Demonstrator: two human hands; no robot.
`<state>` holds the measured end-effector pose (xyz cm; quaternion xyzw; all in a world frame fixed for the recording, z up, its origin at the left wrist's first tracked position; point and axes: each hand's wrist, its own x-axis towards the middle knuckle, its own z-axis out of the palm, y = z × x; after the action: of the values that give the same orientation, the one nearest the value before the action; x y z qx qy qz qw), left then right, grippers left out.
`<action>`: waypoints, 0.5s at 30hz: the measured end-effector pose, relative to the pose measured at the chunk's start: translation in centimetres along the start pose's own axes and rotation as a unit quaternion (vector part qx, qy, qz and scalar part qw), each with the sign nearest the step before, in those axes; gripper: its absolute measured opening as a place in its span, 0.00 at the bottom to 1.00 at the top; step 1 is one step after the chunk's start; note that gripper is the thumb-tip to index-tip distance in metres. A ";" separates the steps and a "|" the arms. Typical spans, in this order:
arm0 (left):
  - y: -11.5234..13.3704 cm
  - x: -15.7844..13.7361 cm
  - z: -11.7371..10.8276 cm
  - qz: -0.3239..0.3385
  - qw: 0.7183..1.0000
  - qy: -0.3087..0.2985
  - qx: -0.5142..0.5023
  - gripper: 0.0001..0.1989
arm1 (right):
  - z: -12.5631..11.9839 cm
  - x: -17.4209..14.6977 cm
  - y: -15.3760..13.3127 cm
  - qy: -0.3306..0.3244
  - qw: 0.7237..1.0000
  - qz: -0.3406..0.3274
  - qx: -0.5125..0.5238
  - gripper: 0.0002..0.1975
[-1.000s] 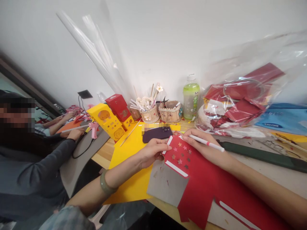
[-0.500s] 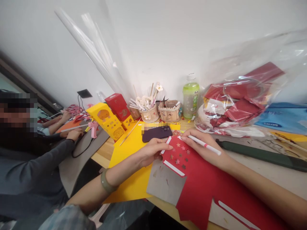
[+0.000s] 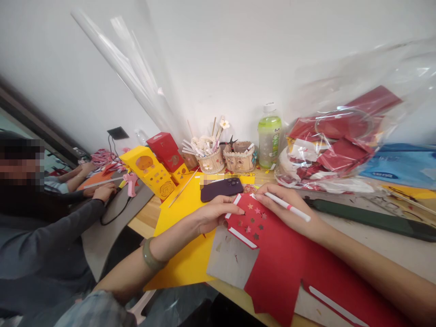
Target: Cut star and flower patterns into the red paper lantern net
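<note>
Lying between left hand (image 3: 215, 214), pinching its edge, and right hand (image 3: 285, 218), pinching white pen (image 3: 289, 208): starred red card (image 3: 272, 250).

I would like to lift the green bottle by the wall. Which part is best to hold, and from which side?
Probably the upper body of the green bottle, below its cap, coming from the front: it stands upright, with the wall behind, a basket at left and a plastic bag close at right.

Left hand (image 3: 215, 214) pinching, right hand (image 3: 285, 206) curled
</note>
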<state>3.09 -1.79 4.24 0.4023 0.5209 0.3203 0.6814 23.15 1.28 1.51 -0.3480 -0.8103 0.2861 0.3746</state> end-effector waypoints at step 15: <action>0.2 0.5 0.5 0.019 1.000 0.001 0.002 0.14 | 0.2 -0.1 -0.6 -0.024 0.999 -0.024 0.002 0.14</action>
<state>3.66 -1.41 4.28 0.4134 0.5145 0.3320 0.6739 22.79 0.85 1.75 -0.3210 -0.8268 0.2868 0.3622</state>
